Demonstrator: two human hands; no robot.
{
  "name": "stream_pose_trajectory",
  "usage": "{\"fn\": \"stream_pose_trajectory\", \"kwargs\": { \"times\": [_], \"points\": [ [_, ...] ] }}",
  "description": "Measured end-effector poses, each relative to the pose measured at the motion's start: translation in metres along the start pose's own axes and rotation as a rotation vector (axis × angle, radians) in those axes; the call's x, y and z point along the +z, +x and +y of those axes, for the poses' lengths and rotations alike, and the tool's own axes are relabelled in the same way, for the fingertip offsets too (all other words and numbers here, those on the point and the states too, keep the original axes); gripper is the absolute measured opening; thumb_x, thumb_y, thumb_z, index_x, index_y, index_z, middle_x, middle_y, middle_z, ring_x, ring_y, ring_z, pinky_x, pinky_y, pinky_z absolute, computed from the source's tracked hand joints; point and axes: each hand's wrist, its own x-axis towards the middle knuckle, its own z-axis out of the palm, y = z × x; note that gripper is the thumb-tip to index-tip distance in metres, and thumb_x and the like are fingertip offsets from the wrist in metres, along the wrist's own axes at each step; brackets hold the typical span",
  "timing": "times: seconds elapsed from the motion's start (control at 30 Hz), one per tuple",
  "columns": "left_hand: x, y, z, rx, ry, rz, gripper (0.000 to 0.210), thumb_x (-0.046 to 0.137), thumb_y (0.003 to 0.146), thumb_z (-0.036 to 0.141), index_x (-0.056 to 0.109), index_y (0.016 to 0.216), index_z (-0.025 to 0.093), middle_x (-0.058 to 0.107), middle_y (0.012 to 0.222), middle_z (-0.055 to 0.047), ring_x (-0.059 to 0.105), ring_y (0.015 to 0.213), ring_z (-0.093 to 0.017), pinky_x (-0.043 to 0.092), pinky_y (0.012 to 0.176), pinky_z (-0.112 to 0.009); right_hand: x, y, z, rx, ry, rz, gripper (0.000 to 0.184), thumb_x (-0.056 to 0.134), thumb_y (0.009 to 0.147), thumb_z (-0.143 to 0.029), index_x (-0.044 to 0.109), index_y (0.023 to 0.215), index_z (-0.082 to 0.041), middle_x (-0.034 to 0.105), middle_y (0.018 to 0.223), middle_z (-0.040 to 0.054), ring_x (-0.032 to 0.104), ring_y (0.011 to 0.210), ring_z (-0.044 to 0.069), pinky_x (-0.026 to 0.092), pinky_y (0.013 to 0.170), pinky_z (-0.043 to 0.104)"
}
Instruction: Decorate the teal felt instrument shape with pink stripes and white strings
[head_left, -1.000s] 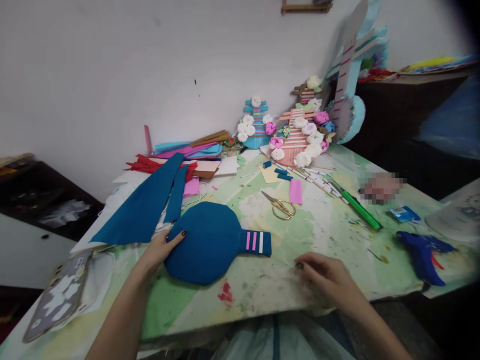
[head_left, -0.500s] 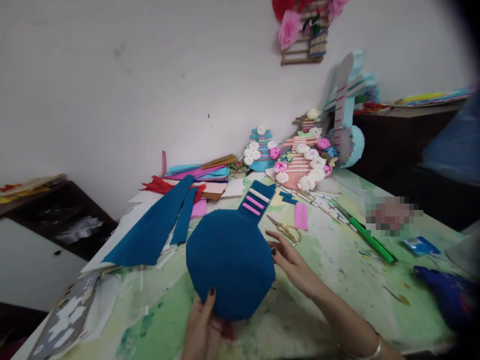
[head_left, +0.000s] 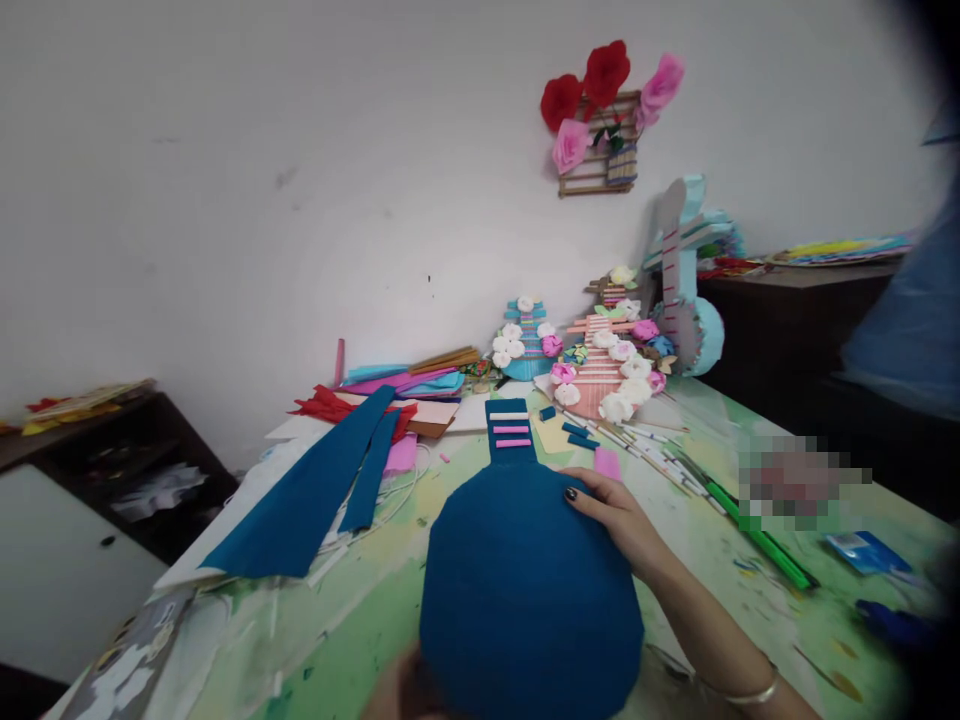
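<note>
A blue lute-shaped craft piece (head_left: pixel 532 590) faces me, its round body low and its short neck pointing away. One white strip (head_left: pixel 509 416) and two pink strips (head_left: pixel 512 430) cross the neck. My right hand (head_left: pixel 622 520) is closed on the upper right edge of the body, thumb on the front. At the lower left edge, my left hand (head_left: pixel 401 690) grips the piece from the side, its fingers mostly hidden and blurred. Small dark blue rolls (head_left: pixel 581 435) and a pink paper piece (head_left: pixel 607 463) lie beyond the right hand.
Dark blue sheets (head_left: pixel 315 490) lie on the left of the paint-stained table (head_left: pixel 337 630). Flower-decorated lute models (head_left: pixel 529 345) stand at the back. On the right are a green cutter (head_left: pixel 765 540), thin paper sticks (head_left: pixel 660 455) and a blue packet (head_left: pixel 868 552).
The craft piece has come nearer and right, and its neck has turned to point straight away. My right hand has closed on its upper edge. The gold scissors are hidden now.
</note>
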Motion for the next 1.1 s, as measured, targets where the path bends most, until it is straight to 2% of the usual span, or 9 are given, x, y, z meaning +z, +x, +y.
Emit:
{"fn": "stream_pose_trajectory", "kwargs": {
  "times": [0.07, 0.1, 0.17, 0.3, 0.43, 0.63, 0.77, 1.0, 1.1],
  "points": [
    [-0.016, 0.015, 0.020, 0.049, 0.004, 0.006, 0.074, 0.069, 0.058, 0.064, 0.059, 0.118, 0.022, 0.065, 0.110, -0.014, 0.057, 0.108, -0.037, 0.047, 0.089, -0.049, -0.006, 0.004, -0.001, 0.014, -0.020, -0.058, 0.038, 0.066, 0.074, -0.042, 0.062, 0.105, -0.020, 0.065, 0.099, 0.0046, 0.061, 0.082, 0.020, 0.048, 0.070, 0.031],
    [-0.020, 0.024, 0.031, 0.083, 0.004, 0.025, 0.075, 0.066, 0.060, 0.066, 0.057, 0.120, 0.022, 0.063, 0.115, -0.015, 0.058, 0.108, -0.035, 0.046, 0.091, -0.047, -0.006, 0.005, 0.000, 0.012, -0.038, -0.093, 0.038, 0.065, 0.074, -0.041, 0.062, 0.105, -0.020, 0.065, 0.098, 0.0044, 0.061, 0.081, 0.020, 0.048, 0.070, 0.031],
    [-0.017, 0.042, 0.051, 0.225, 0.135, 0.112, 0.070, 0.055, 0.074, 0.062, 0.047, 0.130, 0.020, 0.054, 0.129, -0.017, 0.055, 0.114, -0.031, 0.044, 0.096, -0.045, -0.002, 0.008, 0.005, -0.015, -0.092, -0.138, 0.037, 0.062, 0.077, -0.042, 0.061, 0.107, -0.021, 0.065, 0.102, 0.0049, 0.061, 0.086, 0.021, 0.048, 0.073, 0.032],
    [0.018, 0.075, 0.072, 0.457, 0.572, 0.194, 0.068, 0.056, 0.080, 0.045, 0.033, 0.139, 0.021, 0.045, 0.138, -0.015, 0.050, 0.120, -0.027, 0.037, 0.102, -0.045, 0.011, 0.010, 0.016, -0.098, -0.255, -0.103, 0.042, 0.056, 0.082, -0.043, 0.057, 0.119, -0.024, 0.061, 0.117, 0.0060, 0.058, 0.103, 0.025, 0.047, 0.084, 0.036],
    [0.049, 0.095, 0.068, 0.578, 0.779, 0.231, 0.073, 0.059, 0.079, 0.034, 0.027, 0.142, 0.018, 0.045, 0.137, -0.015, 0.045, 0.124, -0.026, 0.036, 0.102, -0.043, 0.014, 0.007, 0.014, -0.107, -0.391, -0.185, 0.058, 0.053, 0.084, -0.040, 0.038, 0.139, -0.028, 0.060, 0.121, 0.0060, 0.058, 0.107, 0.027, 0.048, 0.085, 0.040],
    [0.055, 0.100, 0.059, 0.591, 0.751, 0.222, 0.071, 0.066, 0.073, 0.025, 0.037, 0.137, 0.023, 0.052, 0.132, -0.010, 0.050, 0.119, -0.026, 0.040, 0.099, -0.042, 0.017, 0.009, 0.006, -0.147, -0.554, -0.292, 0.065, 0.048, 0.088, -0.033, 0.018, 0.146, -0.030, 0.053, 0.132, 0.0069, 0.048, 0.122, 0.025, 0.039, 0.099, 0.044],
    [0.055, 0.100, 0.056, 0.571, 0.728, 0.201, 0.066, 0.066, 0.071, 0.022, 0.044, 0.134, 0.023, 0.054, 0.129, -0.010, 0.049, 0.119, -0.026, 0.039, 0.101, -0.043, 0.021, 0.012, 0.013, -0.143, -0.572, -0.286, 0.062, 0.046, 0.089, -0.029, 0.020, 0.145, -0.030, 0.049, 0.135, 0.0073, 0.049, 0.121, 0.025, 0.037, 0.100, 0.046],
    [0.057, 0.098, 0.051, 0.528, 0.752, 0.215, 0.065, 0.066, 0.073, 0.024, 0.044, 0.134, 0.024, 0.058, 0.121, -0.009, 0.052, 0.114, -0.025, 0.040, 0.099, -0.041, 0.020, 0.011, 0.022, -0.096, -0.467, -0.313, 0.062, 0.047, 0.088, -0.025, 0.021, 0.144, -0.032, 0.027, 0.148, 0.0025, 0.047, 0.122, 0.024, 0.033, 0.105, 0.046],
    [0.058, 0.097, 0.050, 0.506, 0.763, 0.220, 0.066, 0.067, 0.072, 0.023, 0.044, 0.134, 0.024, 0.059, 0.121, -0.009, 0.052, 0.114, -0.024, 0.040, 0.098, -0.040, 0.019, 0.012, 0.025, -0.084, -0.453, -0.323, 0.061, 0.047, 0.089, -0.025, 0.022, 0.144, -0.033, 0.023, 0.149, 0.0026, 0.045, 0.124, 0.024, 0.032, 0.105, 0.045]
  ]
}}
